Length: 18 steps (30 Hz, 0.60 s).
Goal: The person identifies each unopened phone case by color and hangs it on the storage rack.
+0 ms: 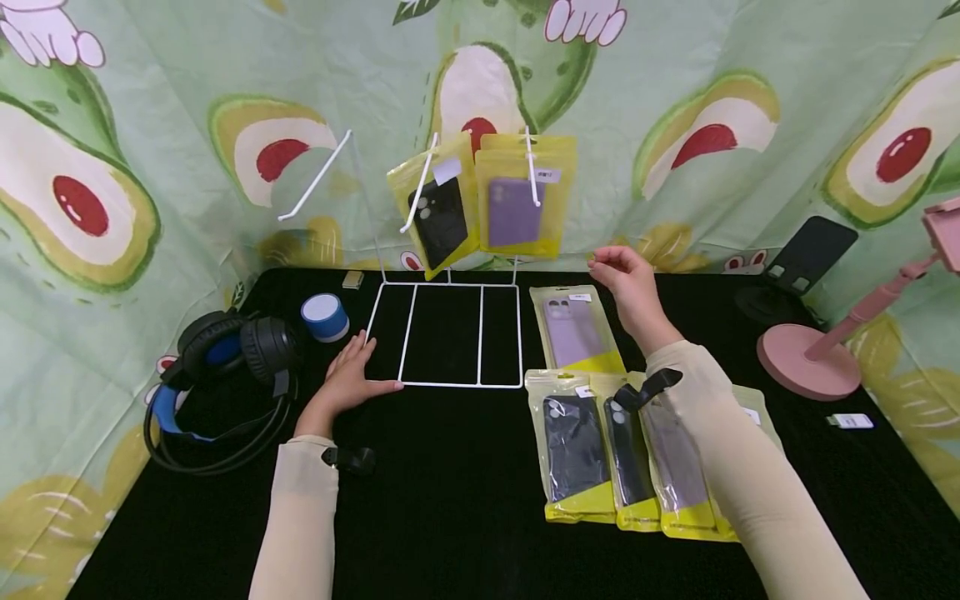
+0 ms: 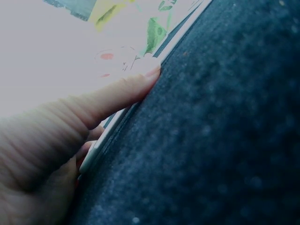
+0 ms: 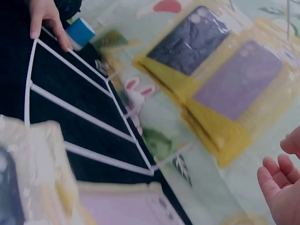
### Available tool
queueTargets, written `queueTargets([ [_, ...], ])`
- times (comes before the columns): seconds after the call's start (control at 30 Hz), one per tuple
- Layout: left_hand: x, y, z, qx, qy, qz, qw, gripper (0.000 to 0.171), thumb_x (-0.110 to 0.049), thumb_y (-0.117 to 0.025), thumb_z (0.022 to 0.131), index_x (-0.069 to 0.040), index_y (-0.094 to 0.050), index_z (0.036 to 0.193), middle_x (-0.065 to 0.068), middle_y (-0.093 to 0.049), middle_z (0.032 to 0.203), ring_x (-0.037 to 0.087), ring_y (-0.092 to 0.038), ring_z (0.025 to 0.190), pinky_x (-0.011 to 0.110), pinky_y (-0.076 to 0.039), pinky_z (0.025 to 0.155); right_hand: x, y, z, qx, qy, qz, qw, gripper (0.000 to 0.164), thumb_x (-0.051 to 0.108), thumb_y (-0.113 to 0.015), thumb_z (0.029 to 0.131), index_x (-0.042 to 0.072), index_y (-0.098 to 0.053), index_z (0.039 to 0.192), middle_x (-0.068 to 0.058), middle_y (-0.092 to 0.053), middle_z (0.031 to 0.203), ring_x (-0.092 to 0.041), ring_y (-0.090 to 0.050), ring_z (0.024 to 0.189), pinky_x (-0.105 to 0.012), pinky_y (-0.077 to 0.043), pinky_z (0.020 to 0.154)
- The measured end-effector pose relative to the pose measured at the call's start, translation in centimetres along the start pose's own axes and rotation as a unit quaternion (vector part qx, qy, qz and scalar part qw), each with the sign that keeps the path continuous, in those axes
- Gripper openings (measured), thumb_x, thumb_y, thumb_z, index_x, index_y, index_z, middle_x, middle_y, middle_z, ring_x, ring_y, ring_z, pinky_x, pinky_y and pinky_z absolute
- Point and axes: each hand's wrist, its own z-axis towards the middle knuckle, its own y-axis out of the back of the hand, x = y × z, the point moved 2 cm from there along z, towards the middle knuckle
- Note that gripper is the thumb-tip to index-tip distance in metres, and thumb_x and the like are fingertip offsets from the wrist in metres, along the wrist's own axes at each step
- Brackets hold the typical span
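Note:
My left hand rests at the front left corner of a white wire display rack, fingers spread. Its thumb lies along the front bar in the left wrist view. From the rack's hooks hang yellow bags: a tilted one with a black phone case and, to its right, one with a purple phone case. My right hand is raised right of the hanging bags, apart from them. Its fingers are loosely bent, with nothing visible held. Below it lies a bagged light purple phone case.
Several bagged phone cases lie in a row at front right, partly under the right forearm. Headphones and a blue-and-white round container stand left. A pink stand, black phone stand and USB stick are right.

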Motion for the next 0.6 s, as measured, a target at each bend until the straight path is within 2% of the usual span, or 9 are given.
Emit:
queueTargets([
  [0.13, 0.0, -0.1, 0.0, 0.001, 0.001, 0.002, 1.0000, 0.104, -0.052, -0.071, 0.078, 0.000, -0.017, 0.150, 0.019, 0.003, 0.157, 0.037, 0.004, 0.144, 0.058, 0.000, 0.112, -0.8, 2.6, -0.8, -0.006, -0.037, -0.003, 0.999, 0.009, -0.005, -0.055, 0.091, 0.001, -0.056, 0.097, -0.004, -0.054, 0.095, -0.012, -0.061, 0.087, -0.016, -0.051, 0.079],
  [0.27, -0.1, 0.0, -0.1, 0.001, 0.002, 0.002, 1.0000, 0.104, -0.051, -0.071, 0.078, 0.000, -0.017, 0.150, 0.019, 0.003, 0.157, 0.037, 0.004, 0.143, 0.058, 0.000, 0.112, -1.7, 5.1, -1.8, -0.007, -0.089, -0.087, 0.992, 0.011, 0.002, -0.053, 0.094, 0.003, -0.054, 0.105, -0.005, -0.050, 0.103, -0.015, -0.058, 0.096, -0.017, -0.050, 0.083],
  [0.37, -0.2, 0.1, -0.1, 0.001, 0.005, 0.000, 1.0000, 0.104, -0.051, -0.071, 0.077, 0.001, -0.017, 0.150, 0.019, 0.003, 0.157, 0.038, 0.005, 0.143, 0.059, 0.001, 0.111, -2.4, 6.5, -2.4, 0.006, -0.129, -0.164, 0.978, 0.020, 0.008, -0.052, 0.096, 0.002, -0.051, 0.116, -0.005, -0.049, 0.106, -0.022, -0.053, 0.106, -0.023, -0.048, 0.092],
  [0.47, -0.3, 0.1, -0.1, 0.001, 0.006, -0.001, 1.0000, 0.104, -0.052, -0.071, 0.077, 0.000, -0.017, 0.150, 0.018, 0.004, 0.157, 0.037, 0.005, 0.143, 0.058, 0.001, 0.111, -3.2, 7.1, -2.9, 0.031, -0.158, -0.211, 0.964, 0.034, 0.010, -0.050, 0.097, -0.002, -0.044, 0.128, -0.007, -0.047, 0.111, -0.029, -0.048, 0.114, -0.034, -0.043, 0.100],
  [0.6, -0.4, 0.1, -0.2, 0.000, 0.004, -0.001, 1.0000, 0.104, -0.051, -0.071, 0.077, 0.000, -0.017, 0.150, 0.018, 0.003, 0.157, 0.037, 0.005, 0.143, 0.058, 0.001, 0.111, -4.1, 6.9, -3.3, 0.086, -0.192, -0.264, 0.941, 0.050, 0.012, -0.050, 0.097, -0.006, -0.031, 0.140, -0.023, -0.040, 0.130, -0.037, -0.040, 0.124, -0.047, -0.036, 0.105],
])
